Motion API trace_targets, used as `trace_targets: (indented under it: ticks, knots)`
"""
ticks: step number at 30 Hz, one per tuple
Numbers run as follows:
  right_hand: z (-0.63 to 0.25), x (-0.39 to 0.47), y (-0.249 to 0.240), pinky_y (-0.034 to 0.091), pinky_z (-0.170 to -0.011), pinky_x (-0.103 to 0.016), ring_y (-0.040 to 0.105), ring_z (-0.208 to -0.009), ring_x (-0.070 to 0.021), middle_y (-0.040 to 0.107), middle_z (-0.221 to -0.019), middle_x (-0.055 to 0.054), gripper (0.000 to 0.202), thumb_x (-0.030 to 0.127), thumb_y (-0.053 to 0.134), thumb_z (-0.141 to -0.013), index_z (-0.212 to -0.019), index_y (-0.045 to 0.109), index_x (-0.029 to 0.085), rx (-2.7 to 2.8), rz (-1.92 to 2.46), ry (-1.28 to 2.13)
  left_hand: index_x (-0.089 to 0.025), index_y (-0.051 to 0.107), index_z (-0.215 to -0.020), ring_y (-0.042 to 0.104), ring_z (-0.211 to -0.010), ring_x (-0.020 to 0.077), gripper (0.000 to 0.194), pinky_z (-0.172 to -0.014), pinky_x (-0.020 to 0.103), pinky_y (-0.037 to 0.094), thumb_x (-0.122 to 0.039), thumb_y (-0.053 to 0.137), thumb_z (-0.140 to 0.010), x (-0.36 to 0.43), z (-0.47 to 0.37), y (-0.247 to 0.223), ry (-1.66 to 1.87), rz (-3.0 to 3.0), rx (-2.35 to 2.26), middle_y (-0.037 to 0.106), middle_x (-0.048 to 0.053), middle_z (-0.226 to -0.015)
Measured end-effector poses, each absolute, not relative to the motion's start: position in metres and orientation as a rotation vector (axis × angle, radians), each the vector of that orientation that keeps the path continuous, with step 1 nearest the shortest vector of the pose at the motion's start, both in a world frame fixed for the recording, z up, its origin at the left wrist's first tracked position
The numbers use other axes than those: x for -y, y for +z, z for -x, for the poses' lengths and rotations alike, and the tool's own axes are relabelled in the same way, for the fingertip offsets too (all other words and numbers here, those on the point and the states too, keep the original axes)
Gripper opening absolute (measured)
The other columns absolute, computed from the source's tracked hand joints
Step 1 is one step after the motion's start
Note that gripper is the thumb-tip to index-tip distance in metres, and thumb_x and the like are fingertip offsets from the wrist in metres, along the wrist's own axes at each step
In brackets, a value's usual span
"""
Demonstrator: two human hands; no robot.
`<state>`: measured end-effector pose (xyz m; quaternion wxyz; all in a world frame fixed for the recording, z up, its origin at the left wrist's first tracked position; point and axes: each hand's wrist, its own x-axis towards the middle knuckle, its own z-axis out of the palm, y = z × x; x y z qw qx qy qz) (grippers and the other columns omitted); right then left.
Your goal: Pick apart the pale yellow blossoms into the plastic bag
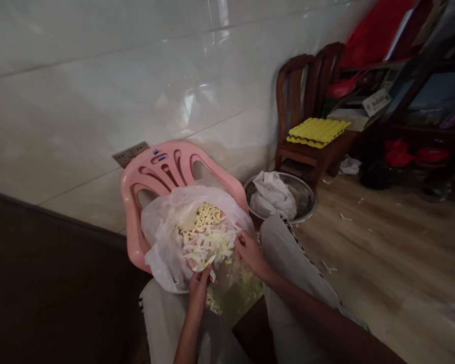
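Pink chair: bears the plastic bag.
Pale pieces: heaped in the bag, beside yellow bits.
Right hand: grip curled; cannot tell on what.
Left hand: grip pinched on a pale strip; light pressure probably avoids bruising.

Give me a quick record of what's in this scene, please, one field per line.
Left hand: left hand holds a pale piece at its fingertips
Right hand: right hand curled beside the pile; whether it grips anything is unclear
Pile: pale, petal-like pieces, with small yellow bits behind
Under the pile: whitish bag on a pink chair
Basin: metal basin with a white bundle inside
Wooden chair: yellow trays on its seat
Floor: scattered light scraps
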<state>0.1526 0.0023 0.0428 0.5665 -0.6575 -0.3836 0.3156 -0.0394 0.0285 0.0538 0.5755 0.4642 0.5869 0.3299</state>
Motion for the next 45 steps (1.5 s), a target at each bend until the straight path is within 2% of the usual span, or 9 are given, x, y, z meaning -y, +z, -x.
trace_targets:
  ticks: [3,7,15,21,27,34,37,41,45]
  knots:
    - [-0.152,0.0,0.046,0.034,-0.045,-0.02,0.046,-0.044,-0.01,0.045,-0.05,0.008,0.016,0.026,0.045,-0.086,-0.07,0.044,0.022,1.0,1.56,0.759,-0.021,0.055,-0.047,0.048,-0.044,0.0121,0.044,-0.045,0.024,0.038,-0.057,0.079,-0.058,-0.031,0.04,0.051,0.826,-1.005,-1.353,0.05,-0.005,-0.041]
    - [-0.14,0.008,0.053,0.036,-0.047,-0.02,0.049,-0.049,-0.01,0.048,-0.053,0.007,0.027,0.036,0.048,-0.091,-0.069,0.049,0.021,1.285,1.427,0.955,-0.021,0.055,-0.052,0.05,-0.048,0.0113,0.042,-0.05,0.024,0.043,-0.053,0.08,-0.059,-0.032,0.04,0.05,0.861,-1.011,-1.224,0.054,-0.005,-0.048]
    - [-0.123,0.016,0.054,0.038,-0.045,-0.018,0.05,-0.047,-0.0085,0.055,-0.059,0.005,0.036,0.053,0.055,-0.09,-0.079,0.058,0.019,1.277,1.13,1.383,-0.019,0.054,-0.058,0.048,-0.047,0.009,0.047,-0.049,0.02,0.038,-0.06,0.079,-0.059,-0.029,0.04,0.052,0.816,-1.12,-1.131,0.055,-0.006,-0.05]
    - [-0.125,0.015,0.059,0.041,-0.046,-0.018,0.051,-0.051,-0.0075,0.067,-0.077,0.0,0.035,0.053,0.061,-0.086,-0.086,0.061,0.017,1.221,1.027,1.497,-0.019,0.055,-0.061,0.051,-0.051,0.0092,0.047,-0.053,0.019,0.04,-0.058,0.08,-0.06,-0.03,0.039,0.043,0.796,-1.073,-1.06,0.058,-0.005,-0.052]
    - [-0.125,0.014,0.058,0.04,-0.045,-0.017,0.05,-0.05,-0.0072,0.067,-0.075,0.001,0.03,0.047,0.061,-0.087,-0.083,0.06,0.018,1.195,1.007,1.514,-0.019,0.054,-0.061,0.051,-0.049,0.0088,0.046,-0.052,0.019,0.04,-0.057,0.081,-0.059,-0.028,0.037,0.048,0.795,-1.063,-1.052,0.058,-0.005,-0.051]
    - [-0.125,0.011,0.057,0.039,-0.044,-0.018,0.049,-0.047,-0.0087,0.059,-0.062,0.004,0.025,0.04,0.056,-0.089,-0.078,0.058,0.018,1.235,1.09,1.465,-0.019,0.054,-0.06,0.052,-0.05,0.0091,0.047,-0.052,0.02,0.04,-0.058,0.08,-0.059,-0.029,0.038,0.048,0.782,-1.078,-1.067,0.059,-0.005,-0.052]
    - [-0.127,0.015,0.061,0.039,-0.051,-0.019,0.053,-0.054,-0.01,0.063,-0.067,0.002,0.023,0.035,0.052,-0.091,-0.079,0.062,0.018,1.403,1.189,1.243,-0.019,0.054,-0.058,0.051,-0.05,0.0095,0.047,-0.053,0.02,0.04,-0.059,0.08,-0.059,-0.028,0.037,0.05,0.783,-1.125,-1.094,0.059,-0.005,-0.05]
    - [-0.128,0.02,0.063,0.035,-0.06,-0.021,0.058,-0.068,-0.0135,0.067,-0.074,-0.001,0.015,0.026,0.056,-0.089,-0.081,0.066,0.018,1.686,1.355,0.818,-0.02,0.056,-0.058,0.051,-0.049,0.0105,0.047,-0.053,0.021,0.04,-0.061,0.079,-0.057,-0.027,0.034,0.055,0.79,-1.207,-1.103,0.057,-0.005,-0.048]
    - [-0.127,0.02,0.057,0.031,-0.059,-0.021,0.057,-0.067,-0.0131,0.067,-0.074,0.0,0.009,0.022,0.058,-0.086,-0.081,0.065,0.019,1.755,1.41,0.748,-0.019,0.061,-0.061,0.05,-0.048,0.0106,0.047,-0.052,0.022,0.039,-0.062,0.079,-0.055,-0.027,0.032,0.058,0.741,-1.24,-1.131,0.057,-0.005,-0.048]
